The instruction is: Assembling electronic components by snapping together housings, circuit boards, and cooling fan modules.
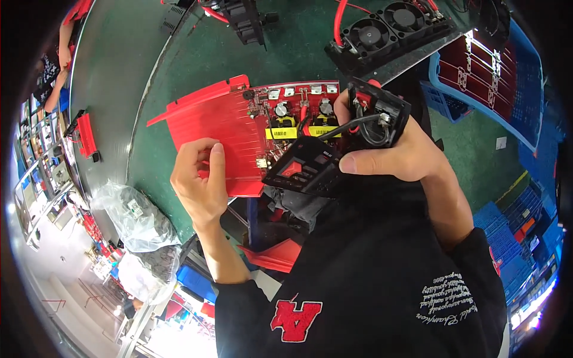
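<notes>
A red metal housing (209, 122) lies before me with a red circuit board (262, 113) in it, bearing silver-topped capacitors and yellow-wrapped coils. My left hand (200, 179) is curled, fingers bent, over the housing's near left corner; its fingertips are partly hidden. On the right, my right hand (409, 158) grips a black end piece (391, 107) with black cables inside, thumb toward me and a finger on the far side. Beside the thumb, a tilted black panel (307, 164) with a red part overlaps the board's near edge. A red wire (304, 119) stands on the board.
Black twin fans (388, 27) with red cables stand at the back of the green bench (298, 53). A blue crate (531, 77) is at the right. Left lie a small red unit (86, 137) and clear plastic bags (134, 218). Another person's arms (62, 65) show far left.
</notes>
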`<action>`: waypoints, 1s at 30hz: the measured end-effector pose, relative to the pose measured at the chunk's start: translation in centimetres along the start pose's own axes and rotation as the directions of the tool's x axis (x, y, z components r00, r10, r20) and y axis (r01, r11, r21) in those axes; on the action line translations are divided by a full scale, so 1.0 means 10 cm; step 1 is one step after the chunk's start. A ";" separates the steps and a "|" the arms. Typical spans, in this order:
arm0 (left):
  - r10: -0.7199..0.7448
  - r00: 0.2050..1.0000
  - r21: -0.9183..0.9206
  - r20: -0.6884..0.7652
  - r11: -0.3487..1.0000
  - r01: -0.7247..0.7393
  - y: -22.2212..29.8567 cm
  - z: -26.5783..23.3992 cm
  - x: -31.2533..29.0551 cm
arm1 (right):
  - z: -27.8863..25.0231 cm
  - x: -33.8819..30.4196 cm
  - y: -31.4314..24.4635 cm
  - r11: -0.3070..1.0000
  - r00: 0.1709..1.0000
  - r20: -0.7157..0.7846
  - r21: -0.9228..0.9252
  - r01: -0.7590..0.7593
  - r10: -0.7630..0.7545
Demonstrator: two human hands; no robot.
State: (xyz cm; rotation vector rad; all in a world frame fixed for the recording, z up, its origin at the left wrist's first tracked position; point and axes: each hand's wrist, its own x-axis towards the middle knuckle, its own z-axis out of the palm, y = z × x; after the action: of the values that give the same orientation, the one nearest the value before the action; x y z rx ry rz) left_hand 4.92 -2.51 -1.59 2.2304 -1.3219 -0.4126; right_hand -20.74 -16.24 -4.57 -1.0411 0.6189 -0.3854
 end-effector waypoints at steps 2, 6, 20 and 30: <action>-0.024 1.000 -0.012 -0.012 1.000 0.024 0.03 0.00 0.01 | 0.02 0.00 0.00 1.000 1.000 -0.016 0.001 0.004 -0.004; -0.021 1.000 -0.020 -0.005 1.000 0.021 0.02 -0.01 0.00 | 0.01 0.01 -0.04 1.000 1.000 -0.019 -0.005 -0.009 0.009; -0.005 1.000 -0.095 -0.012 0.996 0.003 0.02 0.01 0.01 | 0.37 -0.08 -0.27 0.991 0.983 -0.185 -0.124 -0.044 0.020; 0.087 0.996 -0.003 -0.024 0.996 -0.087 -0.08 0.06 0.02 | 0.40 0.01 -0.14 0.921 0.943 -0.294 -0.387 0.032 -0.157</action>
State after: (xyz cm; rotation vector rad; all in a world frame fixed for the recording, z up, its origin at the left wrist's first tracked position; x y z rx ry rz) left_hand 5.32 -2.56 -2.50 2.1592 -1.3983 -0.3559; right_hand -18.13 -14.27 -1.96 -1.3969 0.9628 -0.5415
